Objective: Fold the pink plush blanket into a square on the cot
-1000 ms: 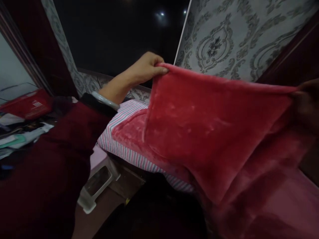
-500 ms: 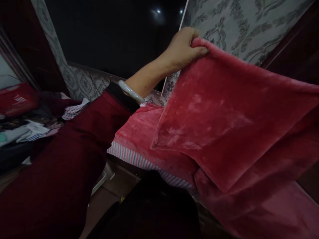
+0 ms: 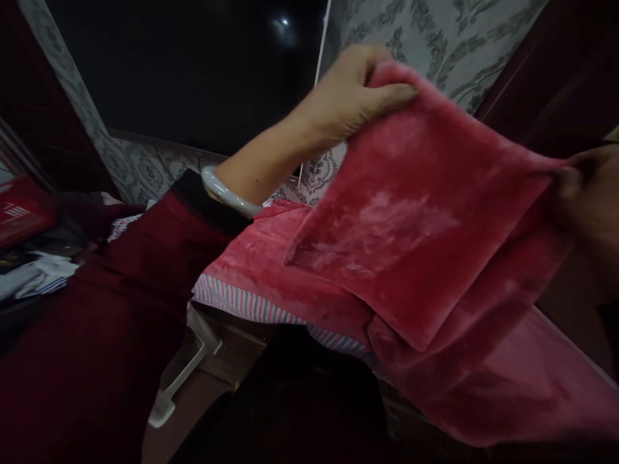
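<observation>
A plush red blanket (image 3: 416, 225) hangs folded in front of me, its lower part draped over the bed. My left hand (image 3: 351, 96), in a dark red sleeve with a pale bangle at the wrist, pinches the blanket's upper left corner between thumb and fingers. At the right edge my right hand (image 3: 587, 196) is dark and blurred, closed on the blanket's other top corner. The top edge stretches between the two hands.
A striped sheet (image 3: 242, 303) covers the bed under the blanket. Patterned wallpaper (image 3: 435, 32) rises behind. A cluttered surface with a red box (image 3: 19, 212) and clothes lies at the left. A pale plastic stool (image 3: 178, 380) stands by the bed.
My left hand has risen and moved right with the blanket corner. The right hand has come closer, so the held top edge is shorter and the blanket hangs doubled.
</observation>
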`<action>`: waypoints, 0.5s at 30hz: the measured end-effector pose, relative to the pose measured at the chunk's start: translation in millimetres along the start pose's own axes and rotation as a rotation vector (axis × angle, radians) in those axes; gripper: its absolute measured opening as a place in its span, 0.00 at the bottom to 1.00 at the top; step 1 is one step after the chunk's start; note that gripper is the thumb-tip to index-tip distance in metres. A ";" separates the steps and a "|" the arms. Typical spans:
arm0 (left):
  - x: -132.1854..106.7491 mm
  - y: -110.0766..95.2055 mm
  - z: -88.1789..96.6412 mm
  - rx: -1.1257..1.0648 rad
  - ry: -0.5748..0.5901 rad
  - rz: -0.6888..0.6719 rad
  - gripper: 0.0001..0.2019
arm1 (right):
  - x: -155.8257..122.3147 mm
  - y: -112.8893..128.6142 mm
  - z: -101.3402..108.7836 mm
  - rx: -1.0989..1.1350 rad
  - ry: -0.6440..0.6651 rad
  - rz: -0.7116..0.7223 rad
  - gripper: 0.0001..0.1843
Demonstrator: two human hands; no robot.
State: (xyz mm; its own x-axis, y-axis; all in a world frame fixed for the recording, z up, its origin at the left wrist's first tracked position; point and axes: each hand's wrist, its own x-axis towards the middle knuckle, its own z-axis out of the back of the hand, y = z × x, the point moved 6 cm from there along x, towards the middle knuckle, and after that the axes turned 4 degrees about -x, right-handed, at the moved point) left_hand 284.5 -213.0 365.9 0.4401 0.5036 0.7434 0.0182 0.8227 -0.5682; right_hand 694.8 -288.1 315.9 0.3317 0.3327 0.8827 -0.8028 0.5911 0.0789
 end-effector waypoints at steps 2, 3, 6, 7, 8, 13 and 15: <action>-4.0 -16.1 -16.9 0.092 0.019 0.028 0.08 | -1.9 0.1 -11.7 0.048 0.060 -0.101 0.14; -5.6 -22.3 -24.6 0.115 0.029 0.048 0.07 | -2.9 0.4 -17.0 0.076 0.082 -0.135 0.14; -9.5 -30.9 -39.5 -0.010 0.015 0.162 0.04 | -4.2 1.1 -26.5 0.114 0.108 -0.184 0.14; -11.7 -27.0 -41.2 -0.125 -0.022 0.282 0.04 | -4.1 1.1 -27.4 0.112 0.108 -0.193 0.15; -15.6 -20.7 -41.7 -0.249 -0.080 0.431 0.08 | -3.8 1.1 -26.9 0.110 0.101 -0.202 0.15; -13.9 -11.6 -30.4 -0.200 -0.128 0.374 0.06 | -3.4 9.2 -23.2 0.121 0.082 -0.194 0.17; -9.7 -2.4 -21.7 -0.040 -0.078 0.160 0.03 | -6.4 15.8 -25.3 0.156 0.084 -0.181 0.16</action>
State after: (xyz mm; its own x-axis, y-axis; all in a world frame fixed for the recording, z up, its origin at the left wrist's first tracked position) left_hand 299.7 -225.6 352.4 0.3696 0.6475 0.6664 -0.0106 0.7201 -0.6938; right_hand 692.6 -262.3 299.8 0.5120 0.2958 0.8064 -0.7911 0.5282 0.3086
